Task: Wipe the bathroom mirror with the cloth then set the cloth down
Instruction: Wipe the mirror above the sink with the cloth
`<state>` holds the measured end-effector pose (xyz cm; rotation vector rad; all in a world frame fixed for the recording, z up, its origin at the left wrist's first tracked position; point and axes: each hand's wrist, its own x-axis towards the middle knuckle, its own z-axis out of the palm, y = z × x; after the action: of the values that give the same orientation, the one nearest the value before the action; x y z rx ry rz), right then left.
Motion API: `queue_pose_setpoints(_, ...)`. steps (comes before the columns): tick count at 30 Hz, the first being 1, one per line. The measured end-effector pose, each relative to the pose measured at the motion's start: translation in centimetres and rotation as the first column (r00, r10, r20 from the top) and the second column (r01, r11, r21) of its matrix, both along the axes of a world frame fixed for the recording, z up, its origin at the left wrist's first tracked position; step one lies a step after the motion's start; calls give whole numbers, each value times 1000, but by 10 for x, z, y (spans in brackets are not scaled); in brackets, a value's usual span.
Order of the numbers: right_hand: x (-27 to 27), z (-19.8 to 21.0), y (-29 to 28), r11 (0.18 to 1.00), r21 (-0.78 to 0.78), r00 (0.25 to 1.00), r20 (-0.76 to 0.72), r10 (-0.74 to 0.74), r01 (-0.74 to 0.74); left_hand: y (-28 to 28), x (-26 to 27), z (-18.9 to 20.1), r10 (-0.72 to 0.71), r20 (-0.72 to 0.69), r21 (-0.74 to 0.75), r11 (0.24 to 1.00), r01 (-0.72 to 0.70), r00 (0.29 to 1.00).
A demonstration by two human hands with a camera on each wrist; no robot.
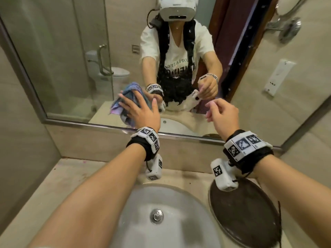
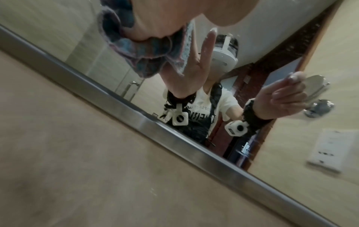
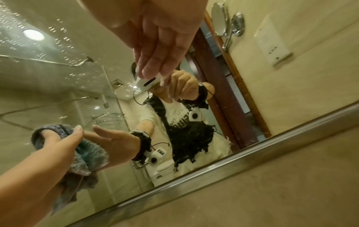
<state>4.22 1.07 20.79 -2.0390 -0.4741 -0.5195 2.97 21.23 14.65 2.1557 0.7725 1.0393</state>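
Note:
A blue and lilac cloth [image 1: 116, 105] lies bunched against the lower left of the bathroom mirror [image 1: 71, 59]. My left hand [image 1: 141, 110] presses on it with straight, spread fingers. In the left wrist view the cloth [image 2: 136, 50] bulges out under my palm [image 2: 155, 15], just above the mirror's steel frame [image 2: 136, 112]. My right hand [image 1: 222, 113] hovers in the air before the glass, fingers relaxed, holding nothing. The right wrist view shows that hand [image 3: 165, 38] empty, with the cloth [image 3: 91, 155] under my left hand [image 3: 56, 145]. Water spots dot the glass higher up.
Below the mirror a white sink basin [image 1: 143, 203] with a metal drain [image 1: 156, 215] sits in the beige counter [image 1: 62, 185]. A dark round tray [image 1: 247, 212] lies at the right of the basin. A round wall mirror on an arm [image 1: 288, 27] hangs on the right wall.

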Motion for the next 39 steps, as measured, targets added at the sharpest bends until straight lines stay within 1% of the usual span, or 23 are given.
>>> queue_pose_setpoints(5,6,-1,-62,996,78,998,-29,-50,52,-70,22,-3,-36,52,77,997,32,998)
queue_pose_setpoints(8,12,-4,-105,990,116,995,-67,-70,78,-121,35,-3,-49,37,103,994,45,998)
queue_pose_setpoints(12,20,-11,-171,983,114,985,-117,-128,141,-194,57,-3,-40,20,109,993,37,999)
queue_pose_setpoints(14,22,-14,-201,976,127,980,-122,-160,175,-234,66,-4,-42,-13,109,993,43,999)
queue_pose_setpoints(17,23,-19,-242,964,144,971,-126,-204,221,-291,75,-8,-96,-95,112,988,106,991)
queue_pose_setpoints(20,22,-20,-273,941,187,957,-128,-262,283,-339,82,-10,-152,-140,148,974,173,978)
queue_pose_setpoints(23,23,-18,-286,901,277,943,-119,-311,333,-380,86,-15,-276,-233,213,921,326,932)
queue_pose_setpoints(25,24,-13,-285,896,299,944,-97,-314,329,-397,88,-15,-339,-295,298,855,423,893)
queue_pose_setpoints(27,24,-8,-283,891,319,946,-85,-313,324,-403,90,-18,-369,-377,358,787,501,849)
queue_pose_setpoints(28,22,-6,-284,887,333,947,-84,-311,321,-400,91,-22,-380,-409,395,745,537,829)
queue_pose_setpoints(29,21,-5,-284,883,348,948,-84,-306,315,-393,92,-27,-393,-437,452,682,575,809)
queue_pose_setpoints(30,20,-6,-286,882,356,951,-86,-298,308,-382,93,-31,-406,-458,533,587,610,791)
queue_pose_setpoints(32,16,-9,-289,888,344,952,-93,-291,305,-355,100,-36,-370,-511,716,316,622,776)
queue_pose_setpoints(33,16,-12,-290,889,338,951,-98,-293,309,-342,103,-33,-339,-544,760,188,622,768)
queue_pose_setpoints(34,16,-15,-291,888,335,949,-104,-297,315,-332,106,-24,-324,-546,797,80,598,772)
queue_pose_setpoints(35,16,-17,-291,888,332,948,-111,-299,319,-325,108,-10,-310,-573,795,14,606,759)
queue_pose_setpoints(36,16,-18,-290,887,331,947,-117,-300,322,-322,109,9,-321,-581,793,-19,609,747)
queue_pose_setpoints(37,17,-17,-289,885,333,946,-119,-302,325,-321,109,29,-323,-586,790,-22,613,743)
queue_pose_setpoints(39,19,-8,-287,875,349,942,-122,-314,337,-319,112,72,-382,-523,827,-13,561,762)
